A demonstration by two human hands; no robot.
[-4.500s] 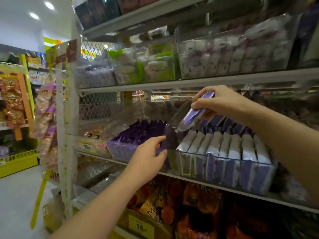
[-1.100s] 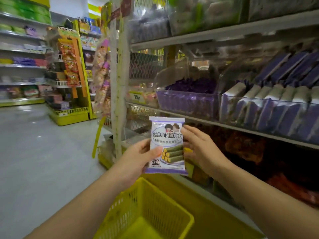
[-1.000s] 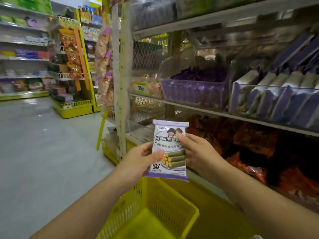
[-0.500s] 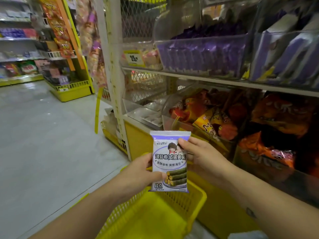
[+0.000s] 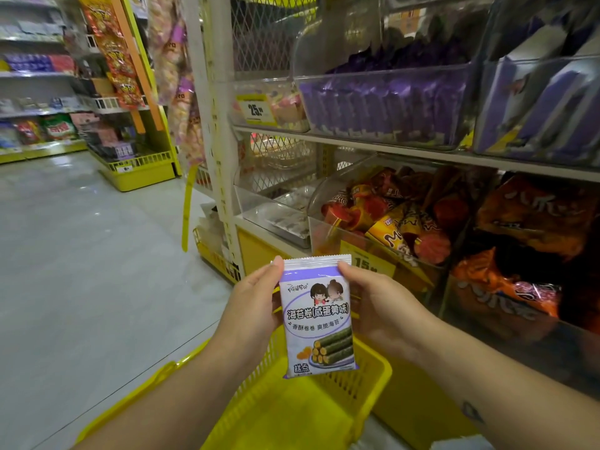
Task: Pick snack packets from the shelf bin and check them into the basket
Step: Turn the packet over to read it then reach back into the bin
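The packet (image 5: 316, 316) has come down from shelf height since a second ago and now stands upright between the hands, printed face up to the camera. The left hand (image 5: 250, 306) grips its left edge and the right hand (image 5: 380, 306) its right edge. It hangs just over the basket (image 5: 370, 375) below the hands, so the check looks nearly done and the drop is likely next. The packet is flat, glossy film with a crimped, toothed top seam. The basket is rigid yellow plastic lattice. The bin (image 5: 535, 102), up and right of the hands, is clear hard plastic.
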